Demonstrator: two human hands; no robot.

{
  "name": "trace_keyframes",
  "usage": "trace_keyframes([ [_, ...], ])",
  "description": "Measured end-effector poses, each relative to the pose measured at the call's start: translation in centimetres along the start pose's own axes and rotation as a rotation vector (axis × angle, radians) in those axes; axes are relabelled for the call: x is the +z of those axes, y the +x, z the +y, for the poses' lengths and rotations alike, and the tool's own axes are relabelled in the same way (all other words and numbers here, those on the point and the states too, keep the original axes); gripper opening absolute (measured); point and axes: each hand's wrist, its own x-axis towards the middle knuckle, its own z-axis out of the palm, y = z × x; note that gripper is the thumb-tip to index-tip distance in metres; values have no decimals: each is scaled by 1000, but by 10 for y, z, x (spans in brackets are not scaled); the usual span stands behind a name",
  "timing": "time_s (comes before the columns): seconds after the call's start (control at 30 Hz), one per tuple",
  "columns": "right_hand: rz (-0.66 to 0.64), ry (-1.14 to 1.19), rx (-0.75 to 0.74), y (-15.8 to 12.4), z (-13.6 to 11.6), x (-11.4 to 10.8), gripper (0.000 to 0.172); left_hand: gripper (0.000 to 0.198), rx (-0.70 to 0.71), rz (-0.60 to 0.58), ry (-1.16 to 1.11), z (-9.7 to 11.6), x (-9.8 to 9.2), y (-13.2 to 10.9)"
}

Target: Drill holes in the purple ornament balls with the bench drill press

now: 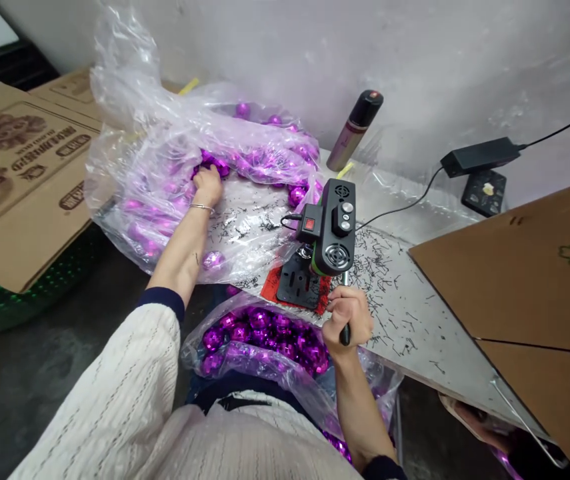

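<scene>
My left hand (208, 185) reaches into the mouth of a clear plastic bag (129, 87), its fingers curled on a shiny purple mirror ball (221, 165); the fingertips are partly hidden. More purple balls show through the plastic. My right hand (349, 320) is closed round the lever handle (345, 335) of a small black bench machine (339, 217), which has a red switch and round vents. Its slotted base plate (299, 288) stands on a red mat (271, 285). Below the table edge, against my body, a second open bag holds many purple mirror balls (259, 320).
Short dark pin-like bits litter the table (415, 320). A spray can (355, 130) leans at the back. A power adapter (482, 157) trails a cable to the machine. Cardboard boxes stand left (29, 173) and right (529, 280); a green perforated basket (19, 300) sits lower left.
</scene>
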Motion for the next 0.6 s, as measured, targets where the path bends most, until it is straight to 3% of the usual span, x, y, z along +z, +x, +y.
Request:
trace_keyframes([
  [0.1, -8, -15, 3, -1, 1, 0, 26, 56, -55, 13, 53, -2, -3, -5],
  [0.23, -17, -19, -7, -3, 2, 0, 25, 78, 40, -84, -125, -4, -17, -34],
  [0.33, -11, -6, -8, -3, 2, 1, 25, 63, 36, -272, -457, -5, -29, -75],
  [0.43, -3, 4, -8, -1, 2, 2, 25, 43, -65, -417, -836, -6, -33, -127],
  [0.6, 8, 36, -36, 1, 3, 3, 26, 39, -280, -516, -1165, -10, -7, -204],
])
